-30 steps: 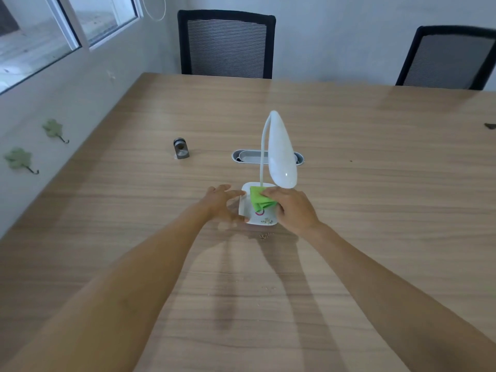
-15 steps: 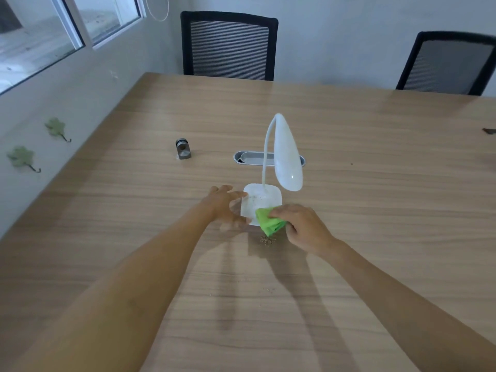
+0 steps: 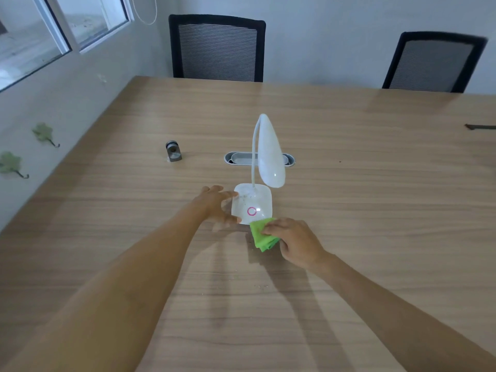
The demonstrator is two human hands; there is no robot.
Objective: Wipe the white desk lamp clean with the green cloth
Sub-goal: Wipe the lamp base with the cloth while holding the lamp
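Bracing white lamp (image 3: 253, 204) base, left hand (image 3: 216, 204) spread open, right hand (image 3: 296, 241) gripping green cloth (image 3: 261, 237) at base's near edge.

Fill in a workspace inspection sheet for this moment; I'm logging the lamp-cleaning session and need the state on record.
Surface: light wooden table, fine crumbs near the front.
Job's things: white gooseneck desk lamp upright, specks on its base; folded green cloth at the base's front corner.
Clutter: small grey metal cylinder object; grey oval cable grommet behind the lamp.
Hands: left hand steadies the base's left side; right hand presses the cloth.
Cables: nothing seen on the table; thin white cord loop on the wall.
Surroundings: two black mesh chairs, window, green leaf-shaped wall hooks.
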